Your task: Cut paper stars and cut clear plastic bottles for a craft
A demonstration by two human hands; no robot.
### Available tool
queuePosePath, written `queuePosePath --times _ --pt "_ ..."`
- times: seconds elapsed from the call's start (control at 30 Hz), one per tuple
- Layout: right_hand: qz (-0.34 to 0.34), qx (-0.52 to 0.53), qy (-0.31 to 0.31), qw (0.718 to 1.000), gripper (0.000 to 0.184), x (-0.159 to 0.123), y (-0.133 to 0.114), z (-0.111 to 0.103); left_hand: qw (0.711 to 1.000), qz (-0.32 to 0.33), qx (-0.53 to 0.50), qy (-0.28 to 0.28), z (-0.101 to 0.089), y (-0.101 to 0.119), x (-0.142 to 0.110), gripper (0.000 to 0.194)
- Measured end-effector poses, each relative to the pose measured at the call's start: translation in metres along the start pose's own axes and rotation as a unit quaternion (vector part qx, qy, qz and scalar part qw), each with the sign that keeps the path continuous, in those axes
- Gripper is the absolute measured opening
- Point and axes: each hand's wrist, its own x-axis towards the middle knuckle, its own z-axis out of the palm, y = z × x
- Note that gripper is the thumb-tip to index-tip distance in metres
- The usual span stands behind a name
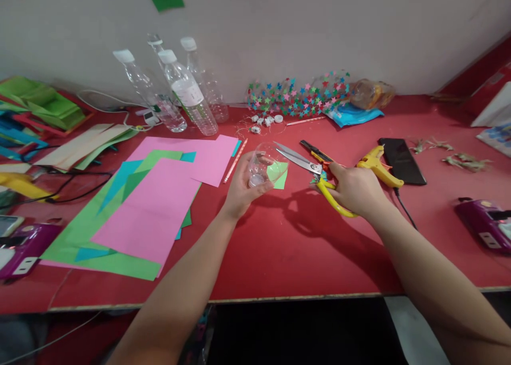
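The red table (279, 258) carries everything, and on its left side coloured paper sheets (139, 210) lie in an overlapping pile. Behind them stand several clear bottles (189, 91), partly tilted to the eye. In the middle, the right hand (355, 187) has its grip closed around the yellow handles of large scissors (299, 160); the blade tips point to the left hand (241, 187). The left grip holds a rounded, clear plastic piece (268, 164), just beside these tips – here I see the main danger. Such thin, curved plastic is probably slippery, so a blade could slide off it and reach the left fingers. If the left grip squeezes too strongly, the piece may bend or crack. Near the right hand lie a phone (401, 160) and a yellow glue gun (377, 165); its cord (406, 209) runs close to the forearm, and an outward sweep could drag it. A cutter (313, 149) lies close to the right fingers – whether its blade is out, I cannot tell. Smallest is a green paper square (280, 183), seen partly through the plastic; a careless cut could catch it too.
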Motion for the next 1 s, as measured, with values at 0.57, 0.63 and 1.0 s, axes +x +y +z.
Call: queuePosePath --times 0.57,0.63,1.0 --pt "-0.011 -0.002 -0.021 1.0 0.068 0.006 0.003 0.011 0.999 -0.043 -0.032 -0.009 -0.007 -0.002 -0.001 0.057" --pt "-0.011 -0.002 -0.02 1.0 0.067 0.007 0.003 0.012 0.998 -0.045 -0.038 -0.013 -0.009 -0.003 0.0 0.057" --pt "-0.044 0.0 0.014 0.999 0.067 0.003 0.006 0.012 0.983 -0.12 -0.111 -0.078 -0.016 0.002 0.001 0.059"
